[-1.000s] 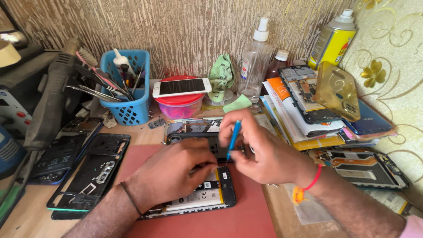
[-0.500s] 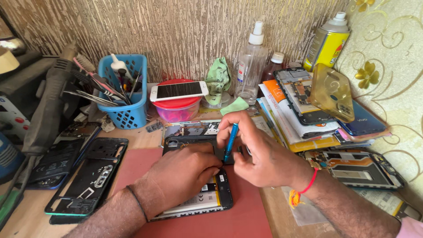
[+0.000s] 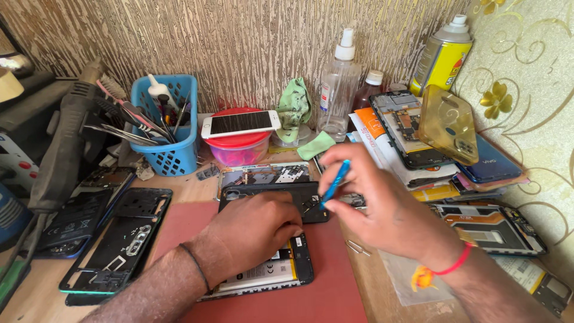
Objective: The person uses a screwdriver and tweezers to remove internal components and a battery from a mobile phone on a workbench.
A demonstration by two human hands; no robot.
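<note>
An opened smartphone (image 3: 287, 272) with its back off lies on a red mat (image 3: 326, 296); its battery and black frame show. My left hand (image 3: 254, 233) presses down on the phone's upper part, fingers curled over it. My right hand (image 3: 382, 206) pinches a blue pry tool (image 3: 333, 183) whose tip points down at a black cover piece (image 3: 272, 194) at the phone's top edge. A second bare phone board (image 3: 263, 174) lies just behind.
A blue basket (image 3: 173, 152) of tools stands back left, beside a red-lidded tub (image 3: 239, 146) with a white phone (image 3: 240, 123) on it. Spray bottle (image 3: 338, 81), yellow can (image 3: 441, 57), stacked phones and books sit right. Black phone frames (image 3: 119, 239) lie left.
My right hand has lifted the blue tool slightly and tilted it; the left hand stays pressed on the phone. The view has shifted a little.
</note>
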